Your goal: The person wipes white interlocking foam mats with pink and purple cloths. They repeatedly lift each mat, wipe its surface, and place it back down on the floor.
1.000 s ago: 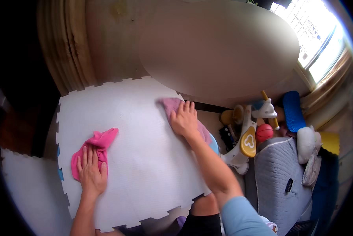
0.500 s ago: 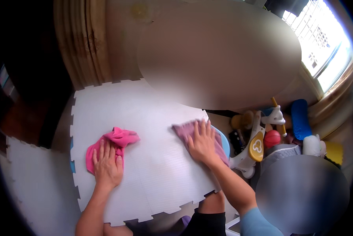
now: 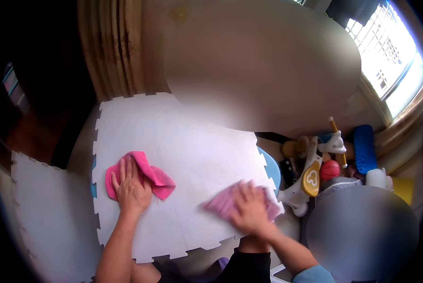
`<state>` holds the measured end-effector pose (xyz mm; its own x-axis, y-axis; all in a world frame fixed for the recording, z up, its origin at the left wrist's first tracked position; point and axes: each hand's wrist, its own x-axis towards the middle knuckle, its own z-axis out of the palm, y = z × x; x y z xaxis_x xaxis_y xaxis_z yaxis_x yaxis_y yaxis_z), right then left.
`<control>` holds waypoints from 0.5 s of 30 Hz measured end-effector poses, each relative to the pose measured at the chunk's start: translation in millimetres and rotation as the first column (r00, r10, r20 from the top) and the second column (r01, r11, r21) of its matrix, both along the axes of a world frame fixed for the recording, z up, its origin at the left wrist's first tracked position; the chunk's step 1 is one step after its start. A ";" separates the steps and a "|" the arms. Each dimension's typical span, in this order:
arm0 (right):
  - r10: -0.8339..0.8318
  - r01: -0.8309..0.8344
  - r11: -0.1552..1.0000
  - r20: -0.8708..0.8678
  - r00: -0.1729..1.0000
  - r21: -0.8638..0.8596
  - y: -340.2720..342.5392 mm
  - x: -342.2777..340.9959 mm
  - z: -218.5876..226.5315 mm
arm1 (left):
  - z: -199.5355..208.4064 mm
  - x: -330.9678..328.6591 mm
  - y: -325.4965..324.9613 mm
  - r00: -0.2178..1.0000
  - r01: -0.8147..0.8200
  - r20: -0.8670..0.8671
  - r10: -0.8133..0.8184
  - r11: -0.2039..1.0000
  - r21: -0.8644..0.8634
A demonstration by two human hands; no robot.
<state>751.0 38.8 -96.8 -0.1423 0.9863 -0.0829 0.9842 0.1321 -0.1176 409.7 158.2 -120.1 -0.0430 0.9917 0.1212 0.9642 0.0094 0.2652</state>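
Note:
My left hand lies flat, fingers stretched out, on a crumpled bright pink cloth. Beneath it is a white foam mat with jigsaw-cut edges. On the mat's near right corner my right hand presses a mauve cloth with outstretched fingers. Motion smears this hand and its cloth a little. Both palms face down on the cloths, and the mauve cloth reaches close to the mat's right edge.
Something light blue shows from under the mat's right side. Beyond it stand a white and yellow ride-on toy, a red ball and a blue object. Another white mat lies at the left. A beige curtain hangs behind.
My right hand has slid the mauve cloth toward me, down to the mat's near right corner. Under my left hand the pink cloth has shifted slightly right and spread out more.

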 end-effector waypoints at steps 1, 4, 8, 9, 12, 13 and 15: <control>-0.156 0.155 0.985 0.007 0.988 0.072 22.8 15.0 -7.6 | 4.6 1.5 1.0 1.000 0.025 -0.010 -0.025 0.998 -0.059; -0.447 0.453 0.870 -0.079 0.891 0.196 111.4 8.4 -19.4 | 6.9 10.8 7.9 0.997 0.074 -0.012 -0.075 0.994 -0.079; 0.112 -0.093 0.978 -0.096 0.989 0.187 121.7 -110.9 -15.2 | -11.1 -2.8 11.9 0.998 0.058 0.011 -0.058 0.998 -0.028; 0.199 -0.175 0.968 -0.124 0.972 0.180 94.2 -119.4 -11.2 | -6.4 -2.2 12.8 0.998 0.067 0.010 -0.067 0.997 -0.028; 0.299 -0.293 0.949 -0.035 0.954 0.118 14.6 -91.1 -16.8 | 6.8 -2.7 5.3 0.998 0.064 -0.001 -0.064 0.998 -0.024; 0.201 -0.200 0.978 -0.025 0.979 0.056 3.1 -67.8 -6.8 | 7.5 -3.0 2.7 0.998 0.058 -0.007 -0.058 0.998 -0.014; 0.000 0.000 0.999 -0.019 1.000 0.041 1.0 -14.4 -6.6 | 3.6 -2.5 0.9 0.998 0.056 -0.013 -0.056 0.998 0.013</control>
<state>736.6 39.8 -103.3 -0.1435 0.9889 -0.0398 0.9819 0.1372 -0.1309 407.2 159.1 -116.4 0.0139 0.9909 0.1341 0.9663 -0.0478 0.2530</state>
